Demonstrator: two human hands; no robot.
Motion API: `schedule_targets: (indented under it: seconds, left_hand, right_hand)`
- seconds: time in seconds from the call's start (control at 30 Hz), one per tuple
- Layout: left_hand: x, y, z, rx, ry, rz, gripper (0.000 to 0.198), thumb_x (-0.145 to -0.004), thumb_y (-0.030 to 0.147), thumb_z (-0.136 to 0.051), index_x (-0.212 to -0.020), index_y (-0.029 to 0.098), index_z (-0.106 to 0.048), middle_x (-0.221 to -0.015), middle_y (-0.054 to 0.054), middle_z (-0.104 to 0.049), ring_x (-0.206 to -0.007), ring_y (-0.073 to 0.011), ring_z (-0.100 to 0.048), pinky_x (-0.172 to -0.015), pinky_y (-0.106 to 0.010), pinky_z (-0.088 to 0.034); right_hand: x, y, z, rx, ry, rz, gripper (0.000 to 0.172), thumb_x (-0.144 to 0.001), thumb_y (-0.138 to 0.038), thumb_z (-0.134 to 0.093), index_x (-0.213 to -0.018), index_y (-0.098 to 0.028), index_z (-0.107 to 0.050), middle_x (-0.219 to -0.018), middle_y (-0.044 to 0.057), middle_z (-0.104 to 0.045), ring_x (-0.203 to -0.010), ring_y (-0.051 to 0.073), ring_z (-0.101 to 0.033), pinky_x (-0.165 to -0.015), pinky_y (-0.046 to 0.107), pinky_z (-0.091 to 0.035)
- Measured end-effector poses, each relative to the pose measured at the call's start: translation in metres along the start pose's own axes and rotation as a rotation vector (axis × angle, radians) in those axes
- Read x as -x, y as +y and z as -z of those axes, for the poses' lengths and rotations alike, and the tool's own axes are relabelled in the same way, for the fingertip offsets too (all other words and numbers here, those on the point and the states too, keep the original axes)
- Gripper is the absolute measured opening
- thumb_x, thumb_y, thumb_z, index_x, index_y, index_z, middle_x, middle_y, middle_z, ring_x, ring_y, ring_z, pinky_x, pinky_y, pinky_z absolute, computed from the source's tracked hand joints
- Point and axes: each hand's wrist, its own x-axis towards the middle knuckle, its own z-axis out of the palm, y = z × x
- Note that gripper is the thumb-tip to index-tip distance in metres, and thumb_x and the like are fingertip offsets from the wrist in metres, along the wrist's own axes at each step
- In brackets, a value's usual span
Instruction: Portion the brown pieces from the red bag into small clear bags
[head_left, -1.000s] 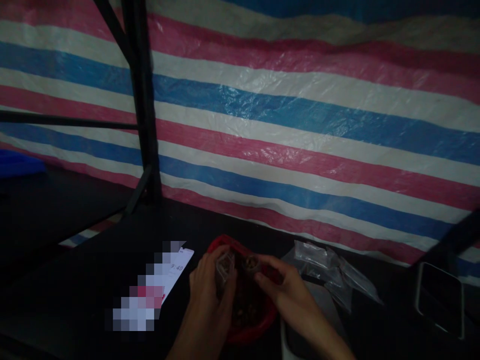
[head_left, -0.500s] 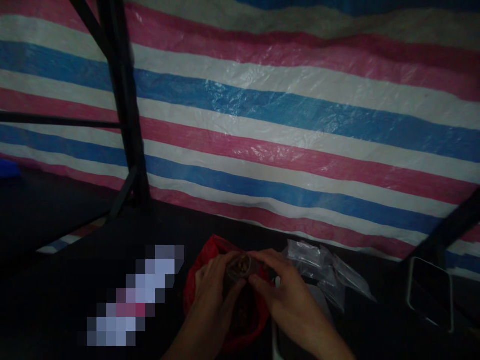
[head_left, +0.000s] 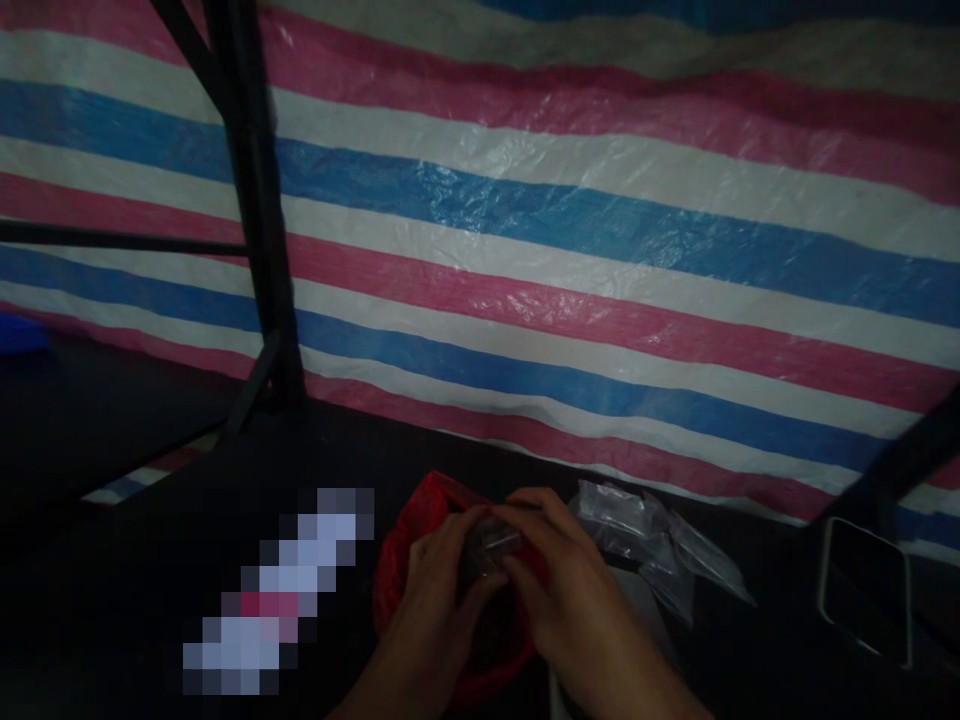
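A small clear plastic bag (head_left: pixel 495 540) is pinched between my two hands, above the mouth of a red plastic bag (head_left: pixel 409 530). My left hand (head_left: pixel 435 600) has its thumb and fingers closed on the clear bag's left side. On the opposite side, my right hand (head_left: pixel 566 580) grips it with the thumb below and the fingers curled over the top. The clear bag's contents are mostly hidden by the fingers and the dim light. Dark contents, too dim to name, lie inside the red bag.
Several clear plastic bags (head_left: pixel 626 520) lie right of my right hand, near a pale flat object (head_left: pixel 646 605) partly under my forearm. A phone (head_left: pixel 866 595) rests farther right. A blurred-out strip (head_left: pixel 262 600) lies left. Behind are a black metal post (head_left: pixel 259 220) and striped sheeting (head_left: pixel 525 225).
The clear bag's mouth stood round and open, showing brownish pieces; now it looks flattened. My right fingers have moved left over its top. The view has shifted slightly.
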Motion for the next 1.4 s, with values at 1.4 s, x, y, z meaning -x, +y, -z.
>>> schedule_targets:
  seconds: [1.4]
  left_hand:
    - [-0.019,-0.014,0.019,0.622,0.025,-0.134,0.059,-0.082,0.039,-0.072,-0.139,0.035,-0.056,-0.141,-0.012,-0.073,-0.132,-0.0335,-0.069,-0.109,-0.052,-0.057]
  right_hand:
    - [0.034,0.022,0.063,-0.432,-0.005,-0.404,0.033,-0.092,-0.054,-0.069,-0.088,-0.022,-0.078,-0.082,0.001,-0.078,-0.076,0.019,-0.071,-0.069,0.028,-0.054]
